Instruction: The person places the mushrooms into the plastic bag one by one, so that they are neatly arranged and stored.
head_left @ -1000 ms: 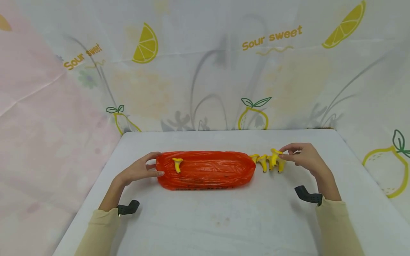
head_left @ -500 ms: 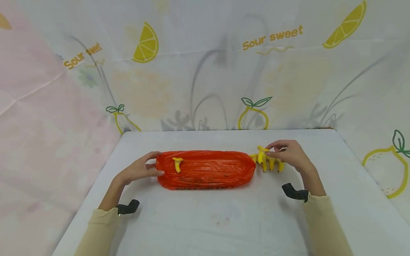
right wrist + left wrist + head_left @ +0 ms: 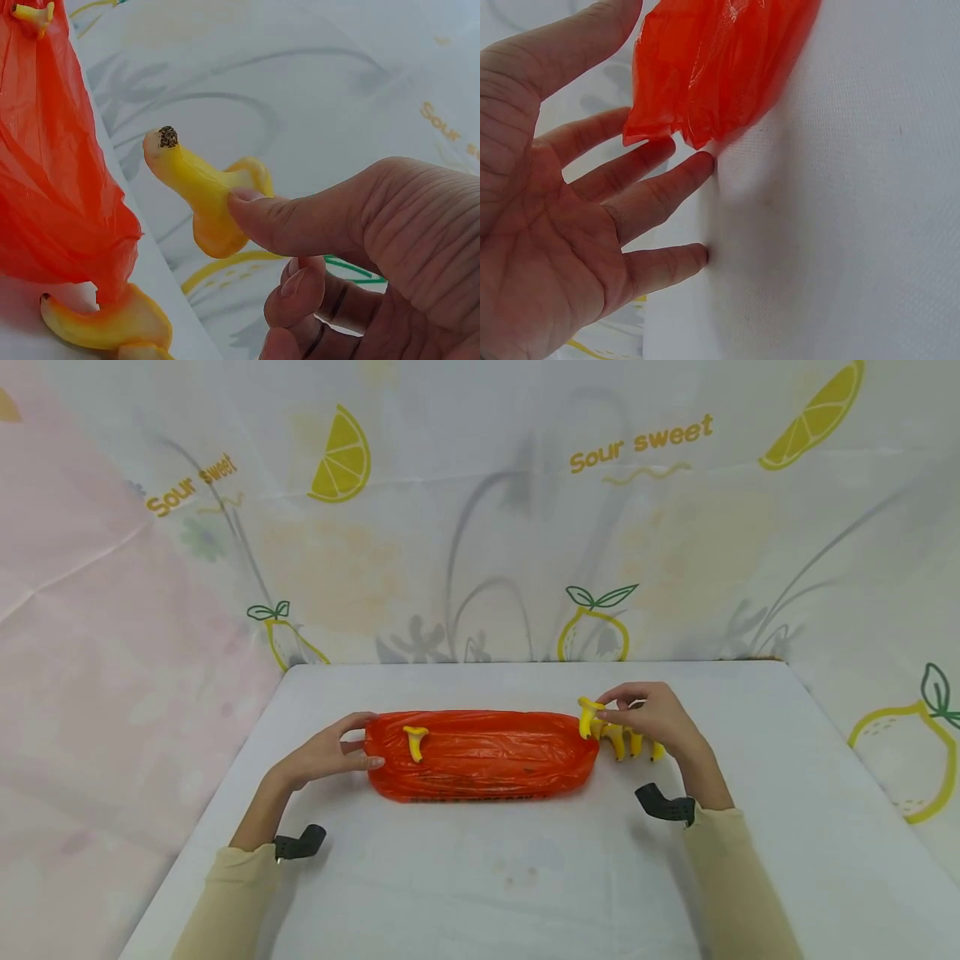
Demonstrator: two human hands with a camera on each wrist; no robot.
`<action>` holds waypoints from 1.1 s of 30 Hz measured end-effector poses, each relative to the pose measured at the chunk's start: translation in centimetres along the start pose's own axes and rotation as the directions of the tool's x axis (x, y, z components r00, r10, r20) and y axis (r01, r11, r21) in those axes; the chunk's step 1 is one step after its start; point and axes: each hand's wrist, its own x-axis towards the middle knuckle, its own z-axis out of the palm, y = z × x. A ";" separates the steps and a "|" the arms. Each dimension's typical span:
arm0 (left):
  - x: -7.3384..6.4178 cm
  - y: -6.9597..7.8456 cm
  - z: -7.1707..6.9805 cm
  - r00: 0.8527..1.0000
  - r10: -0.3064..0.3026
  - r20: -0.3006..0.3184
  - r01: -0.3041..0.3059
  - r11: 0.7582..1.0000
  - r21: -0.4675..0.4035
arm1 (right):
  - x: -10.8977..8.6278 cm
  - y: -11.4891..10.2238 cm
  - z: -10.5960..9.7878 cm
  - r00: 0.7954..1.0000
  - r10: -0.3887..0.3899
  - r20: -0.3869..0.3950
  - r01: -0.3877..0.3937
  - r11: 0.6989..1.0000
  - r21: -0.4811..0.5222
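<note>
A long red plastic bag (image 3: 487,756) lies across the table, with one yellow trumpet-shaped mushroom (image 3: 416,743) on its left part. My left hand (image 3: 318,756) rests at the bag's left end; in the left wrist view its fingers (image 3: 656,199) are spread and fairly straight beside the plastic. Thumb and fingers of my right hand (image 3: 648,714) pinch another yellow mushroom (image 3: 199,187), lifted above the bag's right end. Its dark-tipped stem points away from the hand. Several more mushrooms (image 3: 615,743) lie on the table just right of the bag, partly below the right hand.
The white table (image 3: 480,877) ends at a patterned cloth backdrop (image 3: 480,527) behind it. Dark wrist mounts (image 3: 663,803) sit at both cuffs.
The right hand has moved left with the pinched mushroom, from over the loose mushrooms to the bag's right end. The left hand and the bag look unmoved.
</note>
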 end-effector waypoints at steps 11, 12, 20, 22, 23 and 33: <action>0.1 -0.1 0.0 1.000 0.004 0.001 -0.004 1.000 -0.003 | 1.0 -1.1 1.8 1.000 -0.018 0.025 0.017 0.998 0.054; 0.1 -0.1 0.0 1.000 0.005 0.001 -0.005 1.000 -0.004 | 1.0 -1.2 2.0 0.999 -0.020 0.028 0.018 0.998 0.059; 0.1 -0.2 0.0 1.000 -0.001 0.003 0.001 1.000 0.007 | 1.6 -2.0 3.5 0.997 -0.052 0.052 0.046 0.994 0.102; 0.1 -0.2 0.0 1.000 0.001 0.003 -0.001 1.000 0.008 | 1.8 -2.2 3.9 0.997 -0.045 0.056 0.039 0.993 0.109; 0.1 -0.2 0.0 1.000 0.000 0.004 0.000 1.000 0.007 | 1.8 -2.4 4.1 0.997 -0.044 0.061 0.037 0.994 0.107; -0.3 0.2 0.0 1.000 0.022 0.013 -0.022 1.000 -0.014 | 2.5 -3.4 6.2 0.990 -0.116 0.077 0.107 0.988 0.112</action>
